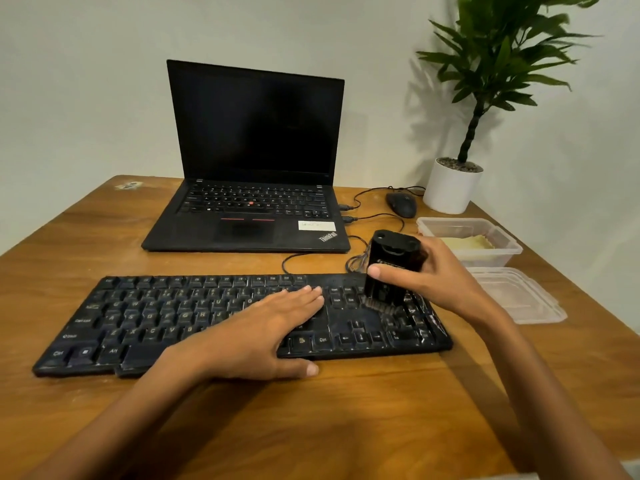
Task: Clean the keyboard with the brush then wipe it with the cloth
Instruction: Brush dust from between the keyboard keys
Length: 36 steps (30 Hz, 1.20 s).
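A black, dusty keyboard (145, 320) lies across the wooden table (346, 427) in front of me. My left hand (266, 337) rests flat on its middle keys, fingers together, thumb over the front edge. My right hand (436, 275) grips a chunky black brush (391, 268) upright, its bristles touching the keys at the keyboard's right end near the number pad. A pale yellow cloth (467, 242) lies inside a clear plastic box (498, 252) to the right.
An open black laptop (256, 188) stands behind the keyboard, with cables running to its right side. A black mouse (401, 202) and a potted plant (453, 185) sit at the back right. The box's clear lid (516, 296) lies beside the keyboard's right end.
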{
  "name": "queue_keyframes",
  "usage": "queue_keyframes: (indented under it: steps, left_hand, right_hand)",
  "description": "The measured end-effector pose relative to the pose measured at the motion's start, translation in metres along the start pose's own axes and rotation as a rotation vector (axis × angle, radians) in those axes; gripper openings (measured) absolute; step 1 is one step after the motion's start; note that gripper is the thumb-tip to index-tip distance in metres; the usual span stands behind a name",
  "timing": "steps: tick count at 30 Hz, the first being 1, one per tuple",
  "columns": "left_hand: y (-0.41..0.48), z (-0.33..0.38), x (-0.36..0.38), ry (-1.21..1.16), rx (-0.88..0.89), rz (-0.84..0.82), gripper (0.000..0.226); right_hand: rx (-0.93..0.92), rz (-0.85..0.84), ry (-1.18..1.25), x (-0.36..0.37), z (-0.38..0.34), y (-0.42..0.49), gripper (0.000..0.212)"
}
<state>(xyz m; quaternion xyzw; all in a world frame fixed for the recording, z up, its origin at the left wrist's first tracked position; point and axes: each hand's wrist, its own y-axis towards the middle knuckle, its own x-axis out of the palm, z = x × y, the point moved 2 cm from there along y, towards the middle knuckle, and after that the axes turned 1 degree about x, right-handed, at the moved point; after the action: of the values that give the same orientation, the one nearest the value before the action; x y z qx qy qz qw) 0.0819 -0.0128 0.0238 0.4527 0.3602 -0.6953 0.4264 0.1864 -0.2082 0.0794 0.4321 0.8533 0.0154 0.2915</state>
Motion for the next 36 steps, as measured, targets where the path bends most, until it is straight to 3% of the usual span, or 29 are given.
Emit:
queue_keyframes:
  steps: [5, 8, 14, 19, 23, 29, 32, 36]
  left_hand:
    - [0.003, 0.008, -0.009, -0.079, 0.002, -0.013, 0.093]
    - [0.022, 0.015, -0.017, -0.063, 0.028, 0.005, 0.094]
    - [0.052, 0.017, -0.010, -0.077, 0.003, -0.039, 0.099]
    - [0.051, 0.016, -0.008, -0.088, 0.003, -0.029, 0.100]
    - [0.051, 0.014, -0.007, -0.088, 0.002, -0.013, 0.100]
    - [0.051, 0.014, -0.007, -0.088, 0.005, -0.014, 0.100]
    - [0.050, 0.015, -0.007, -0.082, 0.000, -0.008, 0.100]
    - [0.050, 0.015, -0.007, -0.085, 0.000, -0.003, 0.100]
  right_hand:
    - [0.005, 0.106, 0.046, -0.016, 0.014, 0.000, 0.021]
    - [0.024, 0.170, 0.116, -0.024, 0.018, 0.009, 0.033]
    - [0.148, -0.031, 0.013, -0.024, 0.032, 0.011, 0.037]
    - [0.111, 0.009, -0.091, -0.035, 0.021, 0.021, 0.024]
    - [0.099, -0.121, -0.075, -0.006, 0.026, 0.025, 0.021]
    - [0.131, -0.025, -0.142, -0.044, 0.027, 0.026, 0.027]
    - [0.083, -0.085, -0.110, -0.023, 0.025, 0.035, 0.035]
    - [0.156, -0.122, -0.136, -0.037, 0.035, 0.034, 0.023]
